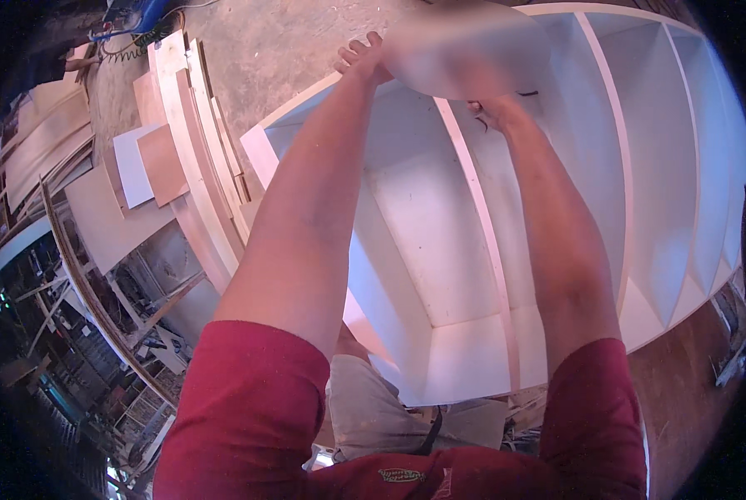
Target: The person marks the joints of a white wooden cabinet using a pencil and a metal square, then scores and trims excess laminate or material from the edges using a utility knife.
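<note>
A large white cabinet carcass (456, 275) lies under my outstretched arms, its open compartments facing up and split by several pale-edged dividers (480, 192). My left hand (360, 60) is at its far edge, with fingers spread and apart. Over the compartment just right of the nearest divider, my right hand (494, 110) has its fingers curled. A thin dark curved piece shows below those fingers and another dark bit beside the wrist; I cannot tell what they are. A blurred patch covers the area between my hands and hides part of both.
Long wooden boards (194, 142) and thin panels (158, 162) lie left of the cabinet. Farther left are stacked sheets (52, 146) and cluttered scraps. At the top left, another person's hand (81, 63) shows near a blue tool (140, 18) with a coiled hose. Concrete floor (265, 42) lies beyond.
</note>
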{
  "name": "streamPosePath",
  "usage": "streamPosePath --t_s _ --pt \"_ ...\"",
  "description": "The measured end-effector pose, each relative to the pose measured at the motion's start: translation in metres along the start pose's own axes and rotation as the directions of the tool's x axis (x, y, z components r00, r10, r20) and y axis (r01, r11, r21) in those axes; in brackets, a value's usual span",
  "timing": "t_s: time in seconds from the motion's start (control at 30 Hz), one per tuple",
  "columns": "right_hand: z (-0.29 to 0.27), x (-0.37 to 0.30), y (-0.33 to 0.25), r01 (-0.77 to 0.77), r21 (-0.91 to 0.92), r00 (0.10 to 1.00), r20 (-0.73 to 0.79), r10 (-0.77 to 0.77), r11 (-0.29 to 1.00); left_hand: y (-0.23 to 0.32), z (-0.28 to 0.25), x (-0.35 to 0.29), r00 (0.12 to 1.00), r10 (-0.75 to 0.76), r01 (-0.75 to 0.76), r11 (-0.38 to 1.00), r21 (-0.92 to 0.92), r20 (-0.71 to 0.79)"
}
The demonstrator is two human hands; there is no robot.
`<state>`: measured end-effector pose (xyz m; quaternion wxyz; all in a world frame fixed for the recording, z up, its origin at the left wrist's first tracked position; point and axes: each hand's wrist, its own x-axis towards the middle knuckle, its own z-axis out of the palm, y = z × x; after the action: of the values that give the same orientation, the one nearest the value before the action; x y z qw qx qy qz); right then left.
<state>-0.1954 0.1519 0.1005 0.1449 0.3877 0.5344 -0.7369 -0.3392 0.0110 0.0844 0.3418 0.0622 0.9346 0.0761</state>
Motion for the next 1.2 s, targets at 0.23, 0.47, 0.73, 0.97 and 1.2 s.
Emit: streamPosePath --t_s 0.23,0.47,0.73,0.97,1.2 --pt "0.005 0.02 -0.014 0.025 -0.222 0.992 0.125 0.003 0.975 0.007 0.01 0.002 1.0 0.005 -0.004 1.0 0.025 -0.02" --pt "0.005 0.054 0.02 0.184 0.103 0.983 0.0 -0.185 0.978 -0.028 0.008 0.062 0.968 0.105 -0.081 0.99 0.114 -0.227" --pt "-0.093 -0.13 0.074 0.234 -0.118 0.965 -0.093 -0.246 0.965 0.008 0.022 0.001 0.997 0.024 -0.022 0.999 0.028 -0.069" --pt "-0.101 -0.338 0.176 0.199 -0.308 0.968 -0.089 -0.236 0.93 -0.056 -0.032 0.11 0.92 0.194 -0.132 0.972 0.196 -0.34" --pt "-0.154 -0.52 0.246 -0.041 -0.521 0.996 -0.093 -0.009 0.852 0.006 0.183 -0.235 0.188 0.917 -0.903 0.02 0.429 0.353"
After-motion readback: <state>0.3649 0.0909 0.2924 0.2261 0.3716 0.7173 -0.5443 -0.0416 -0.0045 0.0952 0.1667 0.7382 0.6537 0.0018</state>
